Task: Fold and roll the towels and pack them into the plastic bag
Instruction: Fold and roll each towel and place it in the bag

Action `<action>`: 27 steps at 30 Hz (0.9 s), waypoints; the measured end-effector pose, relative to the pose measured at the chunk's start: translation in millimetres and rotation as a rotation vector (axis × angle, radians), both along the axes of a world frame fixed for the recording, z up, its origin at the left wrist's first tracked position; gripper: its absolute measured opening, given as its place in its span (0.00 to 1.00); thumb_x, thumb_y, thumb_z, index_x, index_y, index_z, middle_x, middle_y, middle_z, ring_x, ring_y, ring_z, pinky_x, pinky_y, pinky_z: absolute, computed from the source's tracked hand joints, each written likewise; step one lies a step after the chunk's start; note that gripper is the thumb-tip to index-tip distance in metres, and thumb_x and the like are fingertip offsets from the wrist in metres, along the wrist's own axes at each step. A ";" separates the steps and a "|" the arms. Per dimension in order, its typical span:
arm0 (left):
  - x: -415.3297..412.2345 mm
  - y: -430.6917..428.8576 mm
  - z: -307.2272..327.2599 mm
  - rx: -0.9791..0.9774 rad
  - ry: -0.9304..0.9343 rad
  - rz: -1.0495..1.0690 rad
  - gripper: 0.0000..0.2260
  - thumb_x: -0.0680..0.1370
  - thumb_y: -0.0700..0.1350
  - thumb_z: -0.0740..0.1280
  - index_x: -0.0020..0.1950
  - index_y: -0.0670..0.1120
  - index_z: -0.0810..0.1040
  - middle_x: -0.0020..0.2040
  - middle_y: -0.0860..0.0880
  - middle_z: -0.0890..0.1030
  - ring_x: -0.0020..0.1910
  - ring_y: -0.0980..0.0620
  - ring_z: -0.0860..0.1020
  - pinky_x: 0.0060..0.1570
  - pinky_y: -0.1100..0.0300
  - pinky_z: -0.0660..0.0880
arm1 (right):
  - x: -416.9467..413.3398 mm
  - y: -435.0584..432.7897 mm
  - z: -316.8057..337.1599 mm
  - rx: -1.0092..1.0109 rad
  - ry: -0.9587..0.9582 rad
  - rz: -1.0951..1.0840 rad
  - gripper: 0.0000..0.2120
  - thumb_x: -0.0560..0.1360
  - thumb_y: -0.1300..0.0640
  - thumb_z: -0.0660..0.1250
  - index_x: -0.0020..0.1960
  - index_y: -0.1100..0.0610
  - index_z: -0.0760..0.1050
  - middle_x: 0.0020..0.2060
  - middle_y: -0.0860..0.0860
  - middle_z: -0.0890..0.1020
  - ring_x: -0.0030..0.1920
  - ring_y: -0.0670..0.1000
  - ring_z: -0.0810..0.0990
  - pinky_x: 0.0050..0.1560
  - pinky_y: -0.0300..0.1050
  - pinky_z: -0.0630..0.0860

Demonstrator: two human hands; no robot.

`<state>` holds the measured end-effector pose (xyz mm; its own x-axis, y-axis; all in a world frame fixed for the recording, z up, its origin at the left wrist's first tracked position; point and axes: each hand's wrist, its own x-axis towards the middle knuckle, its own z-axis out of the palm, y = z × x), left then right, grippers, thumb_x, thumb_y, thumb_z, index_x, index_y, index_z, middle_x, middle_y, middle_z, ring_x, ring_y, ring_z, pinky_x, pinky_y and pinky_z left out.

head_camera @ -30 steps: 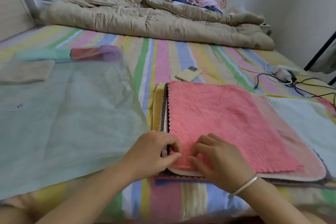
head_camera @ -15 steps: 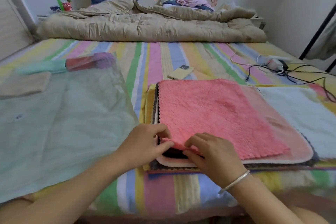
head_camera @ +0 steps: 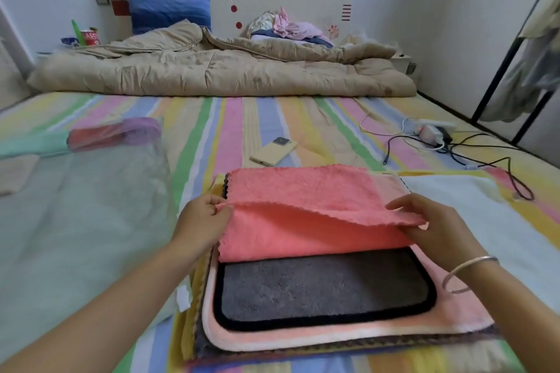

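text: white letters "ASO", cut off at left | on: red can (head_camera: 90, 38) | place: past far left corner of bed (head_camera: 272, 118) | other: nothing legible

The left hand (head_camera: 201, 221) and right hand (head_camera: 433, 228), which had been picking together at the near left corner of the pink towel (head_camera: 303, 206), moved apart and lifted its near edge up and back (one corner pinched in each), uncovering the grey towel (head_camera: 324, 286) beneath. The view tilted up too.
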<state>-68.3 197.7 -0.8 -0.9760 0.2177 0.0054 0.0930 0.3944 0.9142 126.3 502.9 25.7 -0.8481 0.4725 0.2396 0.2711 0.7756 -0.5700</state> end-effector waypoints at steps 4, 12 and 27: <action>-25.2 19.6 -0.3 -0.086 0.122 0.063 0.04 0.78 0.46 0.65 0.48 0.46 0.77 0.35 0.48 0.78 0.32 0.50 0.73 0.32 0.58 0.67 | -39.3 19.8 -0.8 -0.174 0.175 -0.072 0.06 0.75 0.63 0.68 0.40 0.56 0.78 0.33 0.46 0.80 0.32 0.37 0.76 0.36 0.30 0.70; -65.9 49.0 -2.6 -0.168 0.338 0.159 0.02 0.79 0.43 0.65 0.47 0.46 0.73 0.37 0.56 0.74 0.41 0.48 0.75 0.40 0.58 0.66 | -105.7 41.9 -19.2 -0.247 0.134 -0.282 0.07 0.77 0.51 0.66 0.45 0.55 0.78 0.39 0.52 0.80 0.43 0.54 0.76 0.43 0.44 0.65; -89.6 59.0 -15.8 -0.454 0.429 0.154 0.06 0.79 0.50 0.63 0.49 0.49 0.69 0.43 0.49 0.80 0.39 0.46 0.76 0.38 0.51 0.74 | -116.5 36.7 -27.1 -0.049 -0.111 -0.422 0.11 0.75 0.43 0.64 0.52 0.48 0.74 0.41 0.46 0.78 0.46 0.53 0.77 0.45 0.47 0.73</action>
